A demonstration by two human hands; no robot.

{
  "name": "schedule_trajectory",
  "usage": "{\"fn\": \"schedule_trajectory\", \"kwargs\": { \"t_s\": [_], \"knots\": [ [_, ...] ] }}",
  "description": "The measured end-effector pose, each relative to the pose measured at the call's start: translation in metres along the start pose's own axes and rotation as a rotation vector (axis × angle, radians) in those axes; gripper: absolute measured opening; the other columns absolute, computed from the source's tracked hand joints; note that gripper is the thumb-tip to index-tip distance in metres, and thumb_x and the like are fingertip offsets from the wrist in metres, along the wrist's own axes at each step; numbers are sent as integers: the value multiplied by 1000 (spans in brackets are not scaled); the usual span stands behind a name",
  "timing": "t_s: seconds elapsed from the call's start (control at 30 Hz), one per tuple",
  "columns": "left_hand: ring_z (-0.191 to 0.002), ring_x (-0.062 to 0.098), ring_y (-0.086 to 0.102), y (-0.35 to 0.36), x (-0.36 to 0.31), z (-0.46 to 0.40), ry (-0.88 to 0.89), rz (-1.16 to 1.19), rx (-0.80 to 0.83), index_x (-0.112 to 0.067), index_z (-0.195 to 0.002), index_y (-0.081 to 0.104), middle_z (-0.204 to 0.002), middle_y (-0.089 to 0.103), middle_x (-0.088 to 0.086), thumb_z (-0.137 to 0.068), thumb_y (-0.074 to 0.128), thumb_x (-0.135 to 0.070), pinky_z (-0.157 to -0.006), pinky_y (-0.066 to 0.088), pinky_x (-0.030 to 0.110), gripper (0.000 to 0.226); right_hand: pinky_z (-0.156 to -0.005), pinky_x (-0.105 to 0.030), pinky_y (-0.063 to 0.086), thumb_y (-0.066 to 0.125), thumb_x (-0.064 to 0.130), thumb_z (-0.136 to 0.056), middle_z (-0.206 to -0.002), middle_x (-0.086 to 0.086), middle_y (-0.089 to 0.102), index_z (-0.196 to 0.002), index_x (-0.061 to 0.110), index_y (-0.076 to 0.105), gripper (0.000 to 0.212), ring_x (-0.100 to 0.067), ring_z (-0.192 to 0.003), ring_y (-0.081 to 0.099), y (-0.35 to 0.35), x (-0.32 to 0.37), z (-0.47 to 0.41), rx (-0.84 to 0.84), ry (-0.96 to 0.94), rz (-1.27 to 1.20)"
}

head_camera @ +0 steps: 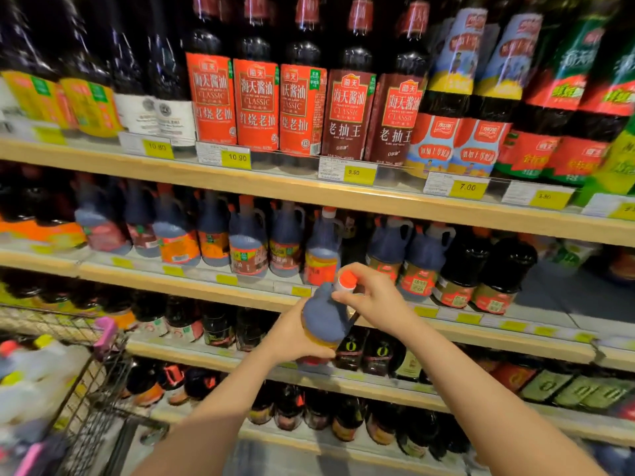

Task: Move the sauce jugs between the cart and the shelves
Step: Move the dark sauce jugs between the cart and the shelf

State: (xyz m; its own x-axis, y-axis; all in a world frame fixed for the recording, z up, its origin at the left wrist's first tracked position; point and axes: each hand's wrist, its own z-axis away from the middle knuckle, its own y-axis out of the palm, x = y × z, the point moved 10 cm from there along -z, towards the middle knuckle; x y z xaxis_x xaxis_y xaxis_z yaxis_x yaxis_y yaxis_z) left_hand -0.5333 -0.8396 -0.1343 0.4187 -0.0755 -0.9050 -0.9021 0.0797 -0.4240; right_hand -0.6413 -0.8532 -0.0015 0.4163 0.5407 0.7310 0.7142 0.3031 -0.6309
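Both hands hold one dark sauce jug (324,321) with an orange cap in front of the shelves, at the height of the second shelf's front edge (446,214). My left hand (295,338) grips the jug's body from the left and below. My right hand (374,297) grips its neck and handle just under the cap. A row of similar jugs (247,242) stands on that shelf, with a gap right behind the held jug, beside a yellow-labelled jug (323,249). The wire cart (96,383) is at the lower left.
Tall soy sauce bottles (257,97) fill the top shelf, with yellow price tags (237,158) along the edges. Dark bottles (220,324) crowd the lower shelves. The cart holds pale jugs (31,365) and has a pink handle piece (104,333).
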Motion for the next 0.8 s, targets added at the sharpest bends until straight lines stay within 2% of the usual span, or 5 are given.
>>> {"fn": "schedule_trajectory", "kwargs": {
  "t_s": [0.13,0.23,0.37,0.53,0.8],
  "knots": [
    [-98,-9,59,-33,10,17,-59,-36,-204,-47,-107,49,-105,63,-26,-44,84,-52,-73,49,12,72,-75,-29,46,68,24,-82,-90,1,66,-97,18,58,19,-15,-84,62,16,2,-11,9,2,-24],
    [-91,-12,58,-58,27,22,-116,-76,-278,-46,-102,50,-100,61,-29,-41,83,-57,-69,47,11,70,-77,-30,46,57,45,-87,-99,0,65,-115,25,55,35,-18,-90,61,19,-18,-30,-120,100,25],
    [-90,-7,60,-101,46,20,-153,-94,-387,-43,-101,53,-96,62,-28,-39,82,-58,-66,46,15,70,-81,-39,46,52,51,-88,-125,-13,46,-143,28,25,66,-35,-106,55,33,-61,-60,-189,280,282],
    [-93,7,65,-143,63,-3,-149,-123,-441,-36,-102,58,-102,68,-15,-37,80,-64,-77,55,34,74,-80,-42,48,65,38,-83,-132,-16,37,-146,25,6,87,-38,-111,53,60,-104,-90,-233,441,458],
    [-83,3,66,-157,97,-21,-132,-107,-387,-35,-91,61,-90,71,-14,-42,81,-57,-70,55,32,56,-70,-37,47,54,7,-85,-138,-20,39,-148,27,-9,91,-36,-96,62,57,-136,-145,-308,457,526]
  ]
}}
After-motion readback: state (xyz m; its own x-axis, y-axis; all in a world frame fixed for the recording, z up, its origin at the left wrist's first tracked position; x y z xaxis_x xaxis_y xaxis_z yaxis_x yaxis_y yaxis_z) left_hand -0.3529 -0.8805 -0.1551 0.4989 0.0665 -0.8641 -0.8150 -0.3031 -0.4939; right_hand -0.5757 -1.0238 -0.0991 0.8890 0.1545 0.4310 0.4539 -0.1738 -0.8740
